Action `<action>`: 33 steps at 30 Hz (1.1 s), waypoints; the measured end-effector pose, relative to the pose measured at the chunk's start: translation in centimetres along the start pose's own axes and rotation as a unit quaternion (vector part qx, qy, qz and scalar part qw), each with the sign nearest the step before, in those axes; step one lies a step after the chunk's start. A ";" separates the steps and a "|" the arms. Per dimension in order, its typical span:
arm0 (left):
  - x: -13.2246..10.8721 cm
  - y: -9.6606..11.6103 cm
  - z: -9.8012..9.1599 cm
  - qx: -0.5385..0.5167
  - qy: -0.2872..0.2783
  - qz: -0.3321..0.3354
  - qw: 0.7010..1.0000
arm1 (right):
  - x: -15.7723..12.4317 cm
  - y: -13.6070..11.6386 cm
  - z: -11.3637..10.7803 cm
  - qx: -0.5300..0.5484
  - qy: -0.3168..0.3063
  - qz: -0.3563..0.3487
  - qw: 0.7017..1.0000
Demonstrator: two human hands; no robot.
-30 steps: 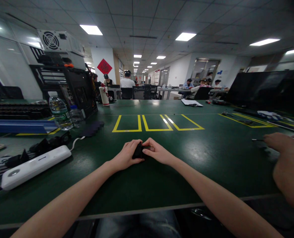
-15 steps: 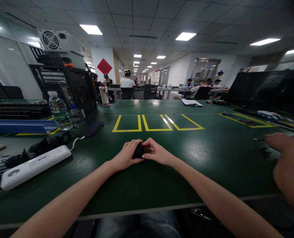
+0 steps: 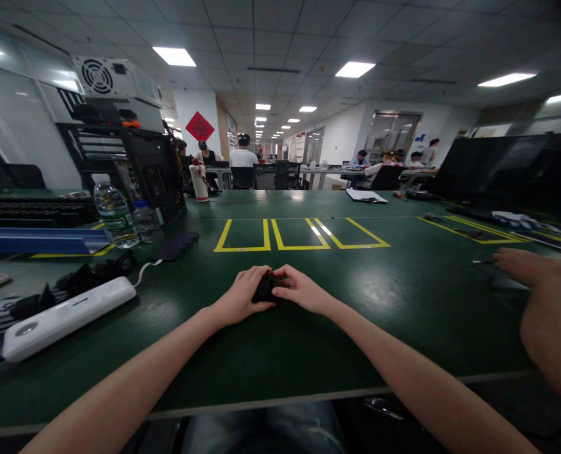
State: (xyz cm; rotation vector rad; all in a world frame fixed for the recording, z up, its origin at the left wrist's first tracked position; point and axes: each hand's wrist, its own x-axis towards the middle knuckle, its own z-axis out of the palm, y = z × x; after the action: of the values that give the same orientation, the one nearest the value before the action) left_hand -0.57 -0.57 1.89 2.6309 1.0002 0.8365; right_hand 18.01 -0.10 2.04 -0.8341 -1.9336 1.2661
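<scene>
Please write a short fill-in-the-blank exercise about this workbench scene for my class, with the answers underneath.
1. Between the left hand and the right hand is a small ____ object.
2. Just beyond the hands, yellow tape forms ____ side-by-side outlines.
3. The smaller bottle has a ____ cap.
4. The diamond-shaped wall decoration is ____.

Missing words: black; three; blue; red.

there are two clear bottles (image 3: pixel 115 217) and one held object (image 3: pixel 263 288).

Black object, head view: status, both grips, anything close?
Left grip around black object. Right grip at its right side. Object partly hidden by fingers. White device left, co-worker's hand right, both apart.
</scene>
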 end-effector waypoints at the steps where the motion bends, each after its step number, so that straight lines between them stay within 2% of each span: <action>1: 0.0 0.0 0.0 -0.001 -0.002 -0.001 1.000 | -0.1 -0.1 0.0 0.006 -0.003 -0.007 1.000; 12: -0.1 -0.4 0.2 -0.005 0.003 -0.006 1.000 | 0.0 0.6 0.1 -0.005 0.012 -0.006 1.000; 20: -0.1 -0.2 -0.2 -0.014 -0.006 -0.036 0.999 | -0.2 0.6 -0.4 -0.106 0.028 0.012 0.994; 23: 0.0 -0.6 -0.2 -0.027 -0.005 -0.068 0.997 | -0.3 0.4 -0.5 -0.175 0.034 0.028 0.984; 27: 0.3 -2.0 0.1 -0.044 -0.005 -0.144 0.989 | -0.6 0.2 -0.4 -0.268 0.041 0.047 0.961; 33: 0.4 -3.1 0.2 -0.061 -0.018 -0.202 0.977 | -0.5 0.3 -0.5 -0.319 0.053 0.071 0.944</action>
State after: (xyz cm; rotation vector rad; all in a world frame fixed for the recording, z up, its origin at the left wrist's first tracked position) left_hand -1.90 2.05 0.68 2.2194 1.3613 0.7234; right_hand 18.72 -0.13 1.84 -1.3472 -2.2522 0.6325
